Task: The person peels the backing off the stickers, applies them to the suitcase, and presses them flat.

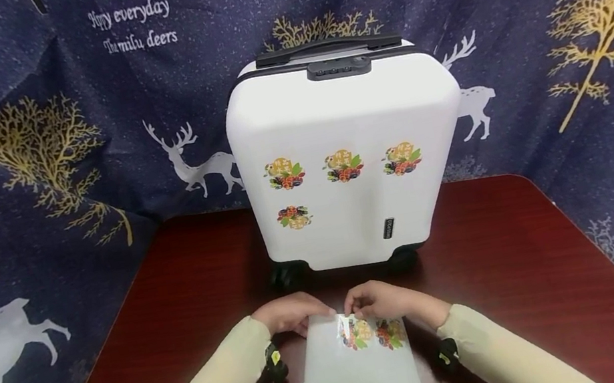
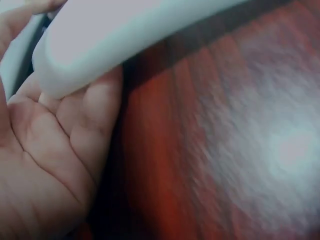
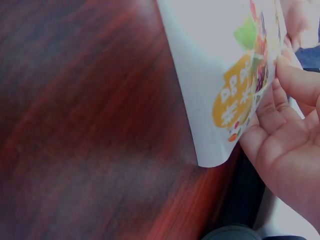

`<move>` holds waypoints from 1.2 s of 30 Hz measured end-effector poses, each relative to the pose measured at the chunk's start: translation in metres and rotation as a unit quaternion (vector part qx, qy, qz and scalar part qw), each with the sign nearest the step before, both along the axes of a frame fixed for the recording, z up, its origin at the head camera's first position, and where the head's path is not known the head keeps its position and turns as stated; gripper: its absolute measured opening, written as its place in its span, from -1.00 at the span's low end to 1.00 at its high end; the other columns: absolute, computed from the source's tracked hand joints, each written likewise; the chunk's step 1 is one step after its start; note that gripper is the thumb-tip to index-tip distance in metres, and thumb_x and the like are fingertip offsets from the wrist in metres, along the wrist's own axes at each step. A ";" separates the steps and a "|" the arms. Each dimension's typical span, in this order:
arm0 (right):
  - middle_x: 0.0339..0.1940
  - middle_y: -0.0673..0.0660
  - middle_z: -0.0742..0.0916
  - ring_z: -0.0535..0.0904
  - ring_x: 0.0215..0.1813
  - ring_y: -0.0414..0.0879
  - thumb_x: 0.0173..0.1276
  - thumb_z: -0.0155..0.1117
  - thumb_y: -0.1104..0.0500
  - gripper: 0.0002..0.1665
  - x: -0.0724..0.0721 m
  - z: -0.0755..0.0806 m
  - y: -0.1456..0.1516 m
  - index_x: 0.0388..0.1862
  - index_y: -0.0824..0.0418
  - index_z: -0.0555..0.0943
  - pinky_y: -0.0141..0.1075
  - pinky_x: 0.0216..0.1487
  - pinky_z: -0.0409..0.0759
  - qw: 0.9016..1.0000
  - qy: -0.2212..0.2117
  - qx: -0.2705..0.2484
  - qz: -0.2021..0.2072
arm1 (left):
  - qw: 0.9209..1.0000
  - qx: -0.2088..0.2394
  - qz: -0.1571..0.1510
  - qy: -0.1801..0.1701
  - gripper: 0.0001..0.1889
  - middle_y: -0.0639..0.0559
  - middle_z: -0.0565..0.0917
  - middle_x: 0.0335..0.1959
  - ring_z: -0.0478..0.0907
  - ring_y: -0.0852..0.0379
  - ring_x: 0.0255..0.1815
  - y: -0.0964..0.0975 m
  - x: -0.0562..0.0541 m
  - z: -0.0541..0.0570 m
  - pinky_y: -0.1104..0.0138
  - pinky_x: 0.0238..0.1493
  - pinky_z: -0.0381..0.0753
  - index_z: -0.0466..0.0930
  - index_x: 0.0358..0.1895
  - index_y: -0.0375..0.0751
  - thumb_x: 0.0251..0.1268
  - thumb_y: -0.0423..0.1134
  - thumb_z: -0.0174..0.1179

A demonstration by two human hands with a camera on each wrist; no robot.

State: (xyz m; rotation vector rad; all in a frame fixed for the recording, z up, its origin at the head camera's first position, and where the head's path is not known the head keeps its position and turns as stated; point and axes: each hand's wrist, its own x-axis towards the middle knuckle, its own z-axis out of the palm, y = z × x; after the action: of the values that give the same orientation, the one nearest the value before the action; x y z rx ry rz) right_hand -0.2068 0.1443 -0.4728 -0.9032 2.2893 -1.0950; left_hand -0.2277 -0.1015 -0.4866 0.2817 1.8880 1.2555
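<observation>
- L grip [image 1: 289,312] + R grip [image 1: 389,303]: both pinching far edge of sticker sheet [image 1: 337,373], low over table [image 1: 506,253], in front of suitcase [image 1: 342,111].
- Risk (est.): sheet bends in wrist views; uneven pull btwn 2 grips could crease it or tear the nearer-L sticker [image 1: 356,333].
- Any exposed adhesive might catch skin or fold on itself.
- Table: dark red, wood-grain, glossy, glare in L wrist view; if slick, sheet could slide w/ 1 grip off.
- Room: dk blue cloth [image 1: 144,90] behind, w/ white deer [image 1: 199,167], gold trees [image 1: 608,9].
- Suitcase: white, upright, 4 decals [image 1: 343,166].
</observation>
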 end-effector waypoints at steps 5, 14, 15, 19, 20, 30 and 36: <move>-0.35 0.12 0.68 0.45 -0.33 -0.34 0.43 0.23 0.37 -0.88 0.000 0.001 0.000 -0.11 0.31 0.66 -0.48 -0.25 0.50 1.000 0.002 0.007 -0.012 | 0.996 -0.057 -0.030 0.057 -0.74 0.06 0.73 -0.38 0.62 0.20 -0.37 0.015 -0.004 0.004 0.33 -0.32 0.69 0.76 -0.21 -0.31 0.17 -0.16 0.33; -0.29 0.12 0.74 0.51 -0.27 -0.36 0.38 0.33 0.34 -0.88 0.000 0.002 -0.003 -0.12 0.25 0.67 -0.48 -0.17 0.55 0.999 0.022 0.006 -0.026 | 0.994 -0.072 -0.028 0.071 -0.71 0.05 0.76 -0.31 0.61 0.20 -0.33 0.022 -0.009 0.003 0.33 -0.23 0.70 0.77 -0.16 -0.34 0.17 -0.18 0.34; -0.31 0.12 0.75 0.51 -0.28 -0.37 0.37 0.35 0.34 -0.88 0.000 0.002 -0.003 -0.14 0.25 0.68 -0.48 -0.18 0.56 0.999 0.029 0.006 -0.028 | 0.995 -0.065 -0.029 0.066 -0.71 0.05 0.76 -0.32 0.61 0.20 -0.33 0.022 -0.009 0.003 0.34 -0.23 0.69 0.77 -0.15 -0.35 0.20 -0.18 0.33; -0.31 0.11 0.79 0.52 -0.29 -0.40 0.35 0.41 0.29 -0.92 0.001 0.003 -0.002 -0.19 0.23 0.74 -0.49 -0.21 0.57 0.998 0.056 0.008 -0.036 | 0.998 -0.039 -0.028 0.043 -0.72 0.09 0.73 -0.39 0.60 0.23 -0.38 0.021 -0.011 0.000 0.39 -0.32 0.66 0.77 -0.17 -0.36 0.24 -0.19 0.28; -0.30 0.11 0.80 0.53 -0.28 -0.41 0.35 0.41 0.28 -0.92 0.002 0.004 -0.003 -0.19 0.23 0.75 -0.49 -0.20 0.57 0.997 0.061 0.009 -0.038 | 0.998 -0.032 -0.028 0.038 -0.72 0.10 0.72 -0.41 0.59 0.23 -0.40 0.021 -0.011 0.000 0.40 -0.34 0.65 0.76 -0.18 -0.37 0.24 -0.19 0.27; -0.23 0.07 0.85 0.70 -0.17 -0.25 0.35 0.39 0.27 -0.89 0.012 0.012 -0.008 -0.20 0.19 0.81 -0.45 -0.11 0.64 0.986 0.158 0.034 -0.046 | 1.000 -0.009 -0.011 -0.001 -0.73 0.07 0.69 -0.41 0.61 0.24 -0.42 0.020 -0.012 0.000 0.40 -0.35 0.65 0.73 -0.16 -0.41 0.29 -0.24 0.21; -0.26 0.04 0.83 0.72 -0.13 -0.13 0.33 0.39 0.34 -0.88 0.013 0.013 -0.011 -0.27 0.17 0.80 -0.38 -0.05 0.68 0.976 0.205 0.050 -0.044 | 0.999 0.017 -0.001 -0.030 -0.69 0.09 0.72 -0.41 0.66 0.27 -0.47 0.019 -0.014 -0.001 0.43 -0.40 0.67 0.71 -0.06 -0.43 0.33 -0.24 0.15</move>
State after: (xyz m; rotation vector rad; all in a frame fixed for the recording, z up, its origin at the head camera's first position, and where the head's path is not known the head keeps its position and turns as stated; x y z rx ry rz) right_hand -0.1937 0.1331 -0.4595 -1.0787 2.7137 -0.8813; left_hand -0.2412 -0.0827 -0.4874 0.2608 1.8158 1.2810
